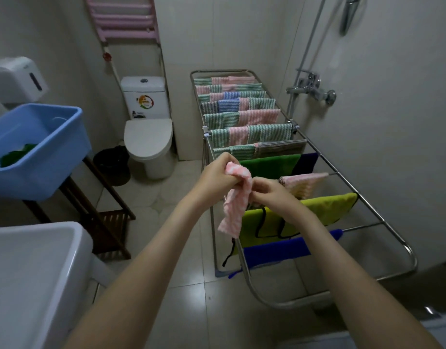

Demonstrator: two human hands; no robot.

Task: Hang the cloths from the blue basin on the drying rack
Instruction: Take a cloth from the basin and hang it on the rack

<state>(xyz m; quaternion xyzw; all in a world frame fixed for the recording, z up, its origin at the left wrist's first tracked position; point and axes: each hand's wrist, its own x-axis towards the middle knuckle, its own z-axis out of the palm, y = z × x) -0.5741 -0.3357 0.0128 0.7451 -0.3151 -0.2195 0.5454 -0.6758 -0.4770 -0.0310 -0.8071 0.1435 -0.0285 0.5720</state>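
Left fingers [231, 180]: curled tight round the bunched top of a pink-and-white striped cloth [238, 200]. The left hand [217, 176] holds it from the 9 o'clock side.
Right fingers [261, 188]: narrow, pinching the cloth's edge partway down. The right hand [276, 196] comes in from 3 o'clock. The two hands are nearly touching.
Cloth: hangs slack below both grips, lower end free, in the air over the near-left edge of the drying rack [362, 226]. It is not on a rail.

Rack: metal, runs from 6 o'clock away toward 12 o'clock along the right-hand wall. From near to far:
- blue cloth [274, 250] on a near rail
- yellow-green cloth [325, 209], black straps hanging from it
- pink and cream cloth [306, 182], just past the right hand at 2 o'clock
- green cloth [267, 165] with a dark blue-purple cloth [305, 162] beside it
- far rails filled with striped cloths [242, 119] in green, pink, blue and grey

Blue basin [56, 157]: 9 o'clock of the hands, well apart from them, on a dark wooden stand [108, 222]. Something green [15, 154] lies in its bottom corner; I cannot tell how many pieces.

Surroundings: white sink [40, 260] at 7 o'clock, toilet [149, 139] at 11 o'clock with a dark bin [113, 165] beside it, shower tap [312, 89] on the wall at 1 o'clock.
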